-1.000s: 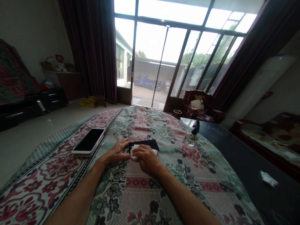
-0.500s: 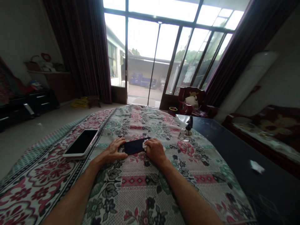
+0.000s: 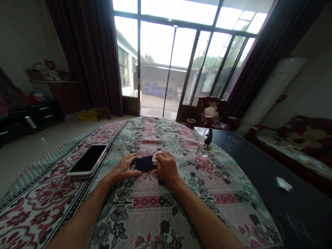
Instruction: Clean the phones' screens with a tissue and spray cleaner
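A dark phone (image 3: pixel 144 163) lies flat on the flowered tablecloth (image 3: pixel 155 211). My left hand (image 3: pixel 125 168) rests at its left end, fingers pressed against the edge and holding it still. My right hand (image 3: pixel 166 166) covers the phone's right half, fingers curled over a crumpled white tissue (image 3: pixel 155 158) pressed onto the screen. Only the middle strip of the dark phone shows between the hands.
A larger white-edged phone (image 3: pixel 87 164) lies screen up to the left. A small dark figurine (image 3: pixel 207 140) stands at the cloth's right edge, beside a dark glossy table (image 3: pixel 259 180) with a white scrap (image 3: pixel 284 184). Glass doors and a chair are beyond.
My right hand with the tissue slid right along the dark phone, then came back left and now covers more of it. My left hand stayed at the left end.
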Demonstrator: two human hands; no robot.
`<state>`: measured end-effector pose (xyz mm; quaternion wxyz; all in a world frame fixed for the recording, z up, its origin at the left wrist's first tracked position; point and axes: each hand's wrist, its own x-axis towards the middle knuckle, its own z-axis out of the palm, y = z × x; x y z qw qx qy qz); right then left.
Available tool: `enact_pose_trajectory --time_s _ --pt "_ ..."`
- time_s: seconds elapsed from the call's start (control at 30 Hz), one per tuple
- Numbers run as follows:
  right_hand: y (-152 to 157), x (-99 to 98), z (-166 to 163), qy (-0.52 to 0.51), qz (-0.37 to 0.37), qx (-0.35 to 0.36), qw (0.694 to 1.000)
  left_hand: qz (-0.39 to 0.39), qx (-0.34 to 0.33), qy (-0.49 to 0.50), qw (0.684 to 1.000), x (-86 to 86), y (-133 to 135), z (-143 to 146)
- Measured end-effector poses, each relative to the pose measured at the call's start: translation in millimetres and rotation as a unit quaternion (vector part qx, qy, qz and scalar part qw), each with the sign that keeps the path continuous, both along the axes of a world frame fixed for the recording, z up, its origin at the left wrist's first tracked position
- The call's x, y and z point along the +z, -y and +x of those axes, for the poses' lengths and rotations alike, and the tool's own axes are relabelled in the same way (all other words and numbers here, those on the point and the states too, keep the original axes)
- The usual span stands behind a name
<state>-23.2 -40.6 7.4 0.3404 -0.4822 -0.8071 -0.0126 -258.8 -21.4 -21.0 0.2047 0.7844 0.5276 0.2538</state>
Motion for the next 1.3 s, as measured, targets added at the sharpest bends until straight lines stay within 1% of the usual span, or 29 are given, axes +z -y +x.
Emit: enact_pose_trajectory --time_s 0.1,0.17,0.2,0.27,0.4,0.5,0.73,0.87,1.0,1.1,1.3 --pt "9 -2.7 -20 0.027 -0.003 0.096 0.995 0.008 -0.001 -0.011 1.0 -6.7 -4 0" --pt "13 -3.9 -28 0.059 -0.01 0.148 0.987 0.014 -0.001 -0.02 1.0 -10.4 -6 -1" --pt "15 -4.3 -30 0.074 -0.016 0.166 0.983 0.019 0.0 -0.023 1.0 -11.6 -6 -1" --pt "15 -5.0 -31 0.094 -0.028 0.177 0.979 0.027 0.004 -0.026 0.999 -12.6 -6 -1" --pt "10 -5.9 -28 0.098 -0.038 0.139 0.985 0.04 -0.002 -0.028 0.999 -9.7 -4 -1" --pt "3 -5.7 -21 0.102 -0.047 0.096 0.989 0.032 -0.012 -0.032 0.999 -7.0 -3 -2" --pt "-17 -5.4 7 0.082 -0.091 -0.01 0.992 0.017 -0.011 -0.04 0.999 -8.3 -5 -3" --pt "-27 -9.2 23 0.064 -0.092 -0.035 0.993 0.01 -0.012 -0.05 0.999 -6.9 -5 -2" --pt "-31 -11.2 31 0.05 -0.084 -0.049 0.994 0.013 -0.013 -0.053 0.998 -5.3 -4 -2" --pt "-30 -7.8 35 0.05 -0.089 -0.059 0.993 0.015 -0.01 -0.047 0.999 -4.3 -3 -2" --pt "-23 5.7 42 0.084 -0.135 -0.106 0.981 0.008 -0.009 -0.051 0.999 -0.2 -1 0"
